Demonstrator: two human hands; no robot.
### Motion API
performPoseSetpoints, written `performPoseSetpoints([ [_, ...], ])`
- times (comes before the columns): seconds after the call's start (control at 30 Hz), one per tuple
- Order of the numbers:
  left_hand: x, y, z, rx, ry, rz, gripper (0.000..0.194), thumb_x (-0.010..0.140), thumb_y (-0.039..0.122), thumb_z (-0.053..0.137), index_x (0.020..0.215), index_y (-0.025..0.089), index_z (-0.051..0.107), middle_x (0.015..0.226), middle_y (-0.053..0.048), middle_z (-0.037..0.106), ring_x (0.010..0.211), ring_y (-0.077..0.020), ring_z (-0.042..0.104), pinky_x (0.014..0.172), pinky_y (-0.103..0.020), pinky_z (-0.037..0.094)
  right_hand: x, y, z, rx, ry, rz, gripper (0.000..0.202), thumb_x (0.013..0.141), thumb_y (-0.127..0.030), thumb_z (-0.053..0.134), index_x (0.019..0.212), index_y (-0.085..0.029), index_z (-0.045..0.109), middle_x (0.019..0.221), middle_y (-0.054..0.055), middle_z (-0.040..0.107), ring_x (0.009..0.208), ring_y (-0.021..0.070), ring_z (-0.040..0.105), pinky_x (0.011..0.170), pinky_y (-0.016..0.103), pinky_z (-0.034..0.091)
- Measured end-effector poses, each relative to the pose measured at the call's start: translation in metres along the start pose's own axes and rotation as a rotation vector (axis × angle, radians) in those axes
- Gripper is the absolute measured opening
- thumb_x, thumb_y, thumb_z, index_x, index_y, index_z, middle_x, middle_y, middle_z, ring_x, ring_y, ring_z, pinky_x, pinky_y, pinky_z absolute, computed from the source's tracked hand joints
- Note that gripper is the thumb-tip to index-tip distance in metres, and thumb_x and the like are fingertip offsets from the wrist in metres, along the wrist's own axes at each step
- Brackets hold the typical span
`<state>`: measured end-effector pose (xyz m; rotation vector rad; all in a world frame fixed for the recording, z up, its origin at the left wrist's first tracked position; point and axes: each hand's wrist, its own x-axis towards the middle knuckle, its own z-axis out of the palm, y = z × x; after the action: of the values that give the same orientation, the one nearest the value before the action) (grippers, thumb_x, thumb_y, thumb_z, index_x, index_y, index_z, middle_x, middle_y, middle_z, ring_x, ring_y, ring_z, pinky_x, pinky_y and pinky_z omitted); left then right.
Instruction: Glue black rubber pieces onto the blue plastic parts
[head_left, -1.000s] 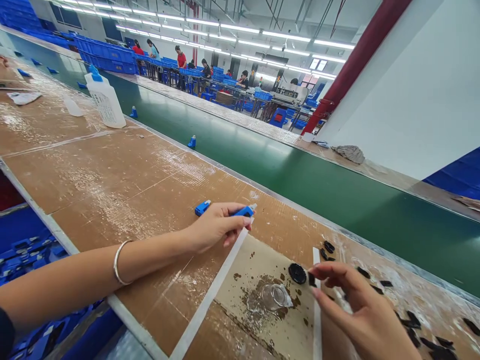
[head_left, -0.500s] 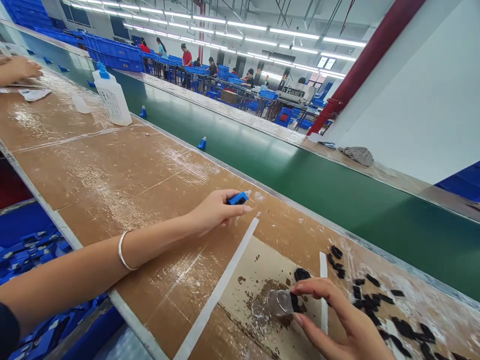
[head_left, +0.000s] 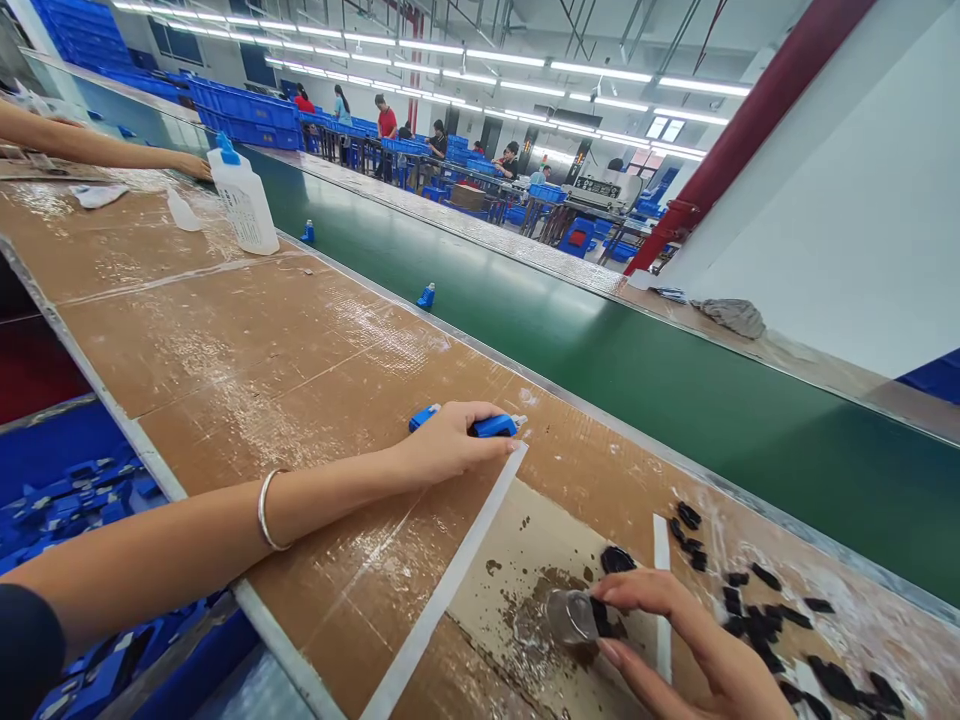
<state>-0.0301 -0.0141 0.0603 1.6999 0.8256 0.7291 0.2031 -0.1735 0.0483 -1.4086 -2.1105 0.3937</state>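
My left hand (head_left: 457, 445), with a bracelet on its wrist, holds a blue part (head_left: 495, 427) with a pale tip between thumb and fingers. Another blue part (head_left: 423, 417) shows just behind that hand. At the lower right, my right hand (head_left: 675, 640) pinches a small black piece (head_left: 604, 616) at the mouth of a small clear cup (head_left: 570, 616). The cup lies over a wet patch on a beige sheet (head_left: 517, 540). A round black item (head_left: 616, 559) sits just beyond it. Several loose black pieces (head_left: 761, 620) are scattered on the right.
A green conveyor (head_left: 525, 290) with small blue parts (head_left: 426, 296) runs beyond the brown tabletop (head_left: 247, 350). A white bottle (head_left: 246, 200) stands at the back left, near another person's hand (head_left: 187, 165). A blue bin (head_left: 67, 500) of parts is below the left edge.
The view has shifted slightly. A second blue part now shows behind my left hand. The other person's arm has reached right, toward the bottle and conveyor. My right hand keeps its pinch.
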Motion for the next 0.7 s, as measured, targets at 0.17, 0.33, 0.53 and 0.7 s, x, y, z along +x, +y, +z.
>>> performPoseSetpoints([
  [0.17, 0.017, -0.003, -0.033, 0.749, 0.246, 0.078, 0.019, 0.088, 0.032, 0.048, 0.076, 0.018, 0.052, 0.073, -0.002, 0.055, 0.069, -0.0155, 0.051, 0.065, -0.026, 0.037, -0.005, 0.001, 0.005, 0.214, 0.082, 0.165, 0.02, 0.083, -0.026, 0.06, 0.102, -0.03, 0.055, 0.098, -0.002, 0.063, 0.094, 0.0111, 0.06, 0.084, 0.016, 0.047],
  [0.33, 0.03, -0.016, -0.081, 1.032, 0.386, -0.189, 0.008, 0.077, 0.02, 0.055, 0.074, 0.013, 0.06, 0.083, -0.015, 0.062, 0.089, -0.032, 0.056, 0.077, -0.038, 0.037, -0.006, -0.003, 0.003, 0.794, 0.229, 0.426, 0.021, 0.078, -0.033, 0.067, 0.097, -0.029, 0.059, 0.095, 0.002, 0.065, 0.094, 0.0136, 0.061, 0.083, 0.019, 0.049],
  [0.53, 0.029, -0.02, -0.083, 1.18, 0.412, -0.234, 0.027, 0.079, 0.018, 0.05, 0.097, 0.003, 0.063, 0.114, -0.026, 0.054, 0.114, -0.0423, 0.043, 0.093, -0.049, 0.029, 0.004, -0.023, 0.002, 1.262, 0.446, 0.672, 0.036, 0.06, -0.041, 0.079, 0.09, -0.027, 0.063, 0.087, 0.0, 0.061, 0.088, 0.0121, 0.058, 0.078, 0.016, 0.049],
  [0.7, 0.023, 0.002, -0.07, 1.08, 0.188, -0.115, 0.026, 0.085, 0.034, 0.046, 0.089, 0.015, 0.063, 0.095, -0.01, 0.064, 0.092, -0.0245, 0.057, 0.076, -0.03, 0.04, 0.006, -0.022, 0.003, 1.36, 0.461, 0.692, 0.037, 0.057, -0.041, 0.08, 0.086, -0.027, 0.063, 0.084, 0.002, 0.059, 0.083, 0.015, 0.058, 0.073, 0.021, 0.052],
])
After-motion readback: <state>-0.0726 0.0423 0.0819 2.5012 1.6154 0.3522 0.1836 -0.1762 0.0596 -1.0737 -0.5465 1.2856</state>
